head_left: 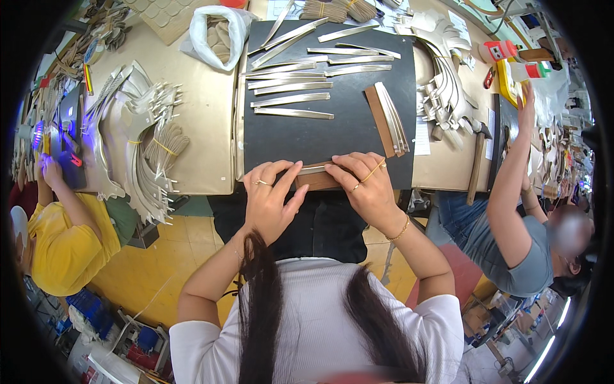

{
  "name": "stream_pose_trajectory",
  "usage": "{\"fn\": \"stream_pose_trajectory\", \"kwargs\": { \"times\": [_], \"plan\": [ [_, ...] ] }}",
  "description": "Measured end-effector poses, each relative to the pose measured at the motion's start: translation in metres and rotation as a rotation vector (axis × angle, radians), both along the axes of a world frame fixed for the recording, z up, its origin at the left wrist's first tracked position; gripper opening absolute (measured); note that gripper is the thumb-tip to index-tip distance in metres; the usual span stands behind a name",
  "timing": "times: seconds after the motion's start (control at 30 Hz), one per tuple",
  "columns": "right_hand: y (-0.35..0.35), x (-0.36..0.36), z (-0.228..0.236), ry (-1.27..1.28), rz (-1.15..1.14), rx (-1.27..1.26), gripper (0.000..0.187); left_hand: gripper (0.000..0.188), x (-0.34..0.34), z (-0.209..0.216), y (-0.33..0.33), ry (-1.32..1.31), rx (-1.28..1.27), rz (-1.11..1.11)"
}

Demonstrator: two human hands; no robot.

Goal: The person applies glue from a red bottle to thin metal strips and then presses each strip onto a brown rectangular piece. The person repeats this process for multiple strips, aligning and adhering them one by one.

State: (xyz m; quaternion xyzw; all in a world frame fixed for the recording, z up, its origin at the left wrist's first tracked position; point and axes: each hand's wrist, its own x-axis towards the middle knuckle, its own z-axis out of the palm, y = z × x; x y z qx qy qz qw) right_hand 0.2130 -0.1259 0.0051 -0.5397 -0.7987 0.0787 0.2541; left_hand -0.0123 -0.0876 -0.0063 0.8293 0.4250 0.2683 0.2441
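A pale, narrow strip (313, 169) is worked at the near edge of a black mat (288, 141), where it is laid along a flat brown piece (321, 182) and framed by two bare hands. The strip's left end is met by the forefinger of the left hand (274, 195), whose thumb is spread away below; whether anything is gripped there cannot be told. The right end is covered by the bunched fingers of the right hand (364, 187), across which a yellow band (372, 171) is looped; a pinch or mere pressure cannot be told apart.

Farther up the mat, similar loose strips (293, 99) are scattered in rough rows, while another group of strips (391, 118) is laid on a longer brown bar (377, 121) at the right. The mat is flanked by stacked pale cut pieces (441, 70) and a hammer (476, 157) on the right, and by a white bag (239, 27) at its far left corner. Places at either side are taken by a co-worker in yellow (77, 246) and a co-worker in grey-blue (521, 259).
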Motion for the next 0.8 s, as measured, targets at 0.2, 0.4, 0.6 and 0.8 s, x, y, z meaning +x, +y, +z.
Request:
{"fn": "stream_pose_trajectory", "kwargs": {
  "times": [0.2, 0.4, 0.6, 0.8],
  "plan": [
    [0.0001, -0.0023, -0.0011, 0.011, -0.044, 0.024, 0.034, 0.031, 0.0020, 0.0010, 0.0034, -0.013, -0.088, 0.046],
    [0.0013, -0.0004, 0.0014, -0.014, -0.042, -0.001, 0.035, 0.021, 0.0028, -0.0039, 0.0053, -0.072, 0.049, 0.019],
    [0.0002, -0.0011, 0.0002, -0.043, -0.009, 0.024, 0.034, 0.021, 0.0039, -0.0065, 0.0034, -0.101, 0.093, 0.018],
    [0.0027, 0.0008, 0.0035, -0.022, 0.045, -0.040, 0.028, 0.028, 0.0042, -0.0061, 0.0057, -0.148, 0.063, -0.078]
  ]
}}
